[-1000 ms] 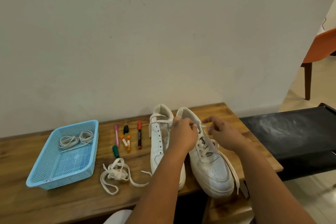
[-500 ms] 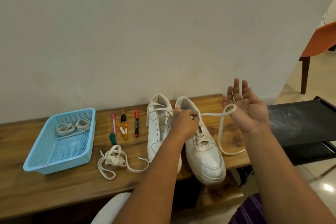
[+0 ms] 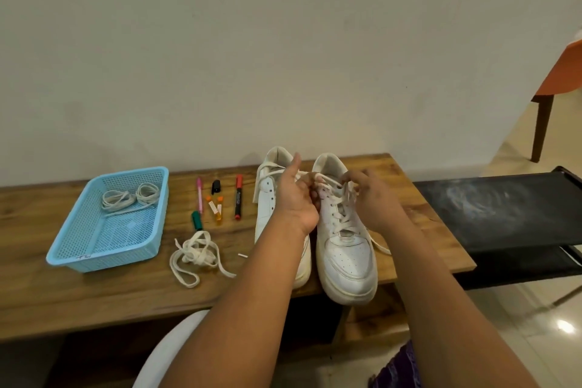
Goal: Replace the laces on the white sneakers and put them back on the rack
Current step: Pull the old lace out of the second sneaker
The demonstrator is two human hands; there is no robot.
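On the wooden bench (image 3: 94, 299), against the pale wall: two white sneakers side by side, toes toward the camera. Right sneaker (image 3: 345, 258) laced most of the way up, toe overhanging the front edge; left sneaker (image 3: 267, 198) just beside it, partly hidden behind the forearm, only a loose lace across its top eyelets. Left hand (image 3: 294, 198) curled over the gap between the two collars, thumb raised, fingers pinching the lace (image 3: 330, 181) at the top of the right sneaker. Right hand (image 3: 371, 198) on the other side of the same tongue, fingers bent and pinching the lace near the upper eyelets. One free lace end trailing off the right side of that sneaker onto the wood. Left of the sneakers: a loose pile of old laces (image 3: 195, 253), then a few markers (image 3: 238, 197) and small caps. Farther left, a blue mesh basket (image 3: 75, 249) holding coiled laces. At far right, beside the bench, a black rack (image 3: 504, 211), dusty on top.
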